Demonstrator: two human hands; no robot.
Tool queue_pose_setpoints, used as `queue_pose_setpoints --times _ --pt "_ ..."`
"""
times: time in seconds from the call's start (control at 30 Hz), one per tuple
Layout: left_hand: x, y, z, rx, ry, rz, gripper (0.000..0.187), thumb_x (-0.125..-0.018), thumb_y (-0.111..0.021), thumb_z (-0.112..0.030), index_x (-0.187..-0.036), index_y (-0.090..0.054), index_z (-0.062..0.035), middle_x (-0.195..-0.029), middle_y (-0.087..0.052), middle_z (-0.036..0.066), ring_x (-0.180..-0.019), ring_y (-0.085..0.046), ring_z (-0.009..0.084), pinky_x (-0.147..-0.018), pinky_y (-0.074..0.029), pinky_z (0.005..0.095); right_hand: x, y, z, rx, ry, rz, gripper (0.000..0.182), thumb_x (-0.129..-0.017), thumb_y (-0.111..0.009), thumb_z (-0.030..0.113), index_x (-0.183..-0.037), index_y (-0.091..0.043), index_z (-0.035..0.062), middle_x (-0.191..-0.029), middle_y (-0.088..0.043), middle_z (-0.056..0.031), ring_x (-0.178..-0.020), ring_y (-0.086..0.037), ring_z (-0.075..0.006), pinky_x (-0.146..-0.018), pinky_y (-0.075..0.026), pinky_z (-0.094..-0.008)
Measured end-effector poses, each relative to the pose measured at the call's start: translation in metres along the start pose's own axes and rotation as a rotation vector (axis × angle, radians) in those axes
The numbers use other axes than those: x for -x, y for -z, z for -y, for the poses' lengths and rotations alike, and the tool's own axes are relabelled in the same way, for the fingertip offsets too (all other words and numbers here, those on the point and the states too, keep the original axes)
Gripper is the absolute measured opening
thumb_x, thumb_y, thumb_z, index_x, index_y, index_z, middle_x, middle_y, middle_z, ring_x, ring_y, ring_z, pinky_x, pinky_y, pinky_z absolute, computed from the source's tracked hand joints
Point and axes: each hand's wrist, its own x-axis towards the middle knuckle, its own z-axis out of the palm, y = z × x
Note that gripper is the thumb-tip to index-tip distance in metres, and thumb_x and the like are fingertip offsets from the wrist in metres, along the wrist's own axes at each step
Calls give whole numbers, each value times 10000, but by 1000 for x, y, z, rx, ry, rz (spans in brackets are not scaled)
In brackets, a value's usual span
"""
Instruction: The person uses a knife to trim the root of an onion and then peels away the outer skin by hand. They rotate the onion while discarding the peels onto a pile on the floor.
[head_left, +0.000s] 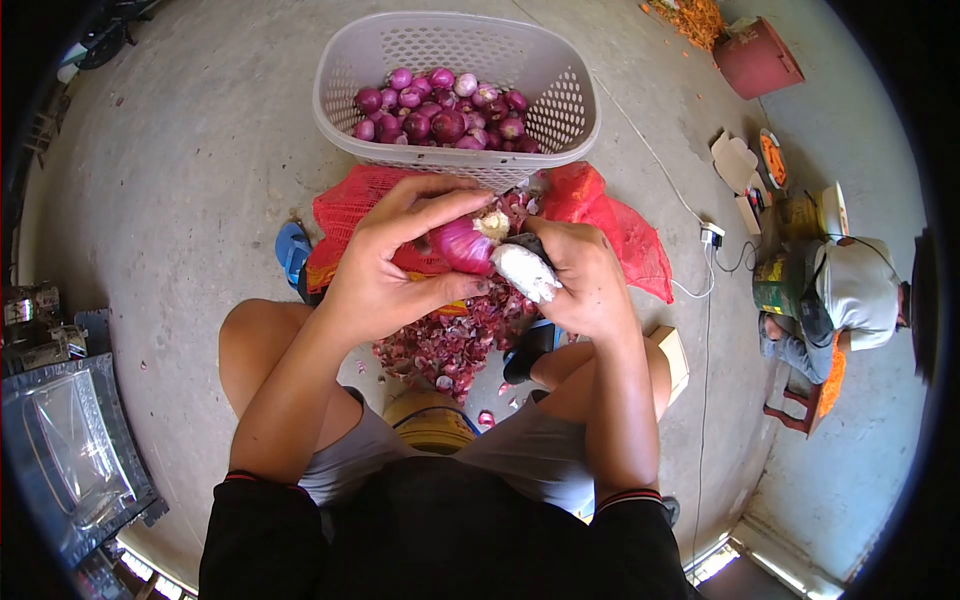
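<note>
My left hand [385,265] grips a red onion [462,243] with its root end turned toward my right hand. My right hand [582,275] is closed around a knife with a white-wrapped handle [525,270], its tip at the onion's root. Both hands are raised above a pile of purple onion skins [450,340] on the floor between my knees. Just beyond the hands stands a white plastic basket [350,70] holding several peeled red onions [440,115].
A red mesh sack [610,215] lies under the basket. A blue sandal [292,250] sits at left, a yellow bucket [432,422] beneath me. Another person [835,300] sits at right near a cable with a plug [712,236]. A clear container [70,450] stands at left.
</note>
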Motion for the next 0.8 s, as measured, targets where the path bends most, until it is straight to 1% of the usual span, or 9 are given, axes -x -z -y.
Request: queue_pose_setpoints --times 0.13,0.27,0.33,0.43,0.53,0.63,0.7,0.73,0.8 --pt "0 -1 0 28 14 5 587 -656 -785 -110 -1197 -568 -41 -1144 -538 123 -1069 -526 224 -919 -417 325 -1 -1 0 13 104 0 190 -639 -665 152 -683 -513 45 -600 -509 -128 -593 -546 -334 -520 -407 -409" --pt "0 0 0 58 42 -10 596 -669 -777 -101 -1215 -546 -35 -1151 -540 112 -1081 -521 204 -921 -416 316 -1 0 2 28 83 4 177 -617 -656 124 -701 -520 48 -612 -515 -131 -607 -547 -346 -529 -409 -414" --pt "2 -2 4 222 107 -51 593 -702 -760 -90 -1237 -513 -25 -1164 -535 102 -1089 -516 187 -928 -415 310 -1 -2 2 2 65 -16 164 -621 -641 105 -708 -515 46 -618 -516 -138 -624 -550 -356 -538 -411 -422" --pt "2 -3 7 396 174 -99 595 -747 -729 -70 -1273 -457 -13 -1187 -526 91 -1093 -514 167 -936 -415 303 2 1 2 21 -53 36 227 -641 -606 71 -846 -516 28 -727 -558 -179 -726 -568 -398 -618 -439 -449" --pt "1 0 7 468 230 -155 592 -775 -697 -35 -1295 -417 -8 -1205 -517 90 -1088 -517 156 -944 -414 306 3 -1 8 -119 -141 -114 372 -664 -559 18 -1022 -463 -7 -866 -570 -233 -858 -559 -435 -727 -446 -465" --pt "0 4 4 522 358 -199 532 -824 -638 -61 -1303 -411 -26 -1210 -519 74 -1046 -534 139 -892 -439 289 6 -2 6 -52 -147 -91 471 -684 -529 -18 -1135 -395 -33 -957 -559 -261 -947 -536 -450 -796 -434 -464" --pt "-1 5 2 664 478 -252 505 -851 -611 -103 -1309 -409 -36 -1209 -523 66 -1019 -544 130 -849 -453 275 7 -4 5 8 -128 -79 464 -690 -519 -30 -1140 -403 -29 -943 -562 -255 -958 -536 -440 -792 -434 -464" --pt "-2 3 3 749 509 -287 438 -878 -585 -180 -1270 -430 -60 -1165 -542 60 -977 -556 125 -776 -466 259 7 -5 5 37 -118 -72 462 -693 -514 -36 -1142 -407 -27 -936 -563 -253 -964 -536 -435 -790 -434 -463" --pt "-1 3 7 806 577 -306 377 -911 -525 -235 -1242 -452 -71 -1159 -546 72 -991 -564 149 -758 -480 273 5 -5 5 -53 -146 -26 453 -698 -511 -34 -1140 -413 -27 -937 -564 -252 -956 -539 -437 -780 -436 -469"
